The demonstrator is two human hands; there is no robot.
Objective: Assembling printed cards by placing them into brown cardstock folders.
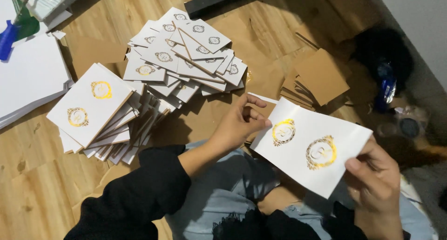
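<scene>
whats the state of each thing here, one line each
white sheet: held up flat by both hands, gold emblems facing up
left hand: grip on the sheet's left edge
right hand: grip on its right corner
card stacks: fanned, slipping
brown boards: stacked, skewed

A wooden floor [37,174] bears white gold-crested cards [139,81] in loose heaps; brown card squares [319,77] — stacked — lie near.

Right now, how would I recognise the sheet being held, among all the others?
Start at the wooden floor, then the lap at bottom centre. The white sheet hangs above it, pinched by the left hand and right hand. Only this one is lifted and bears two gold emblems.
</scene>
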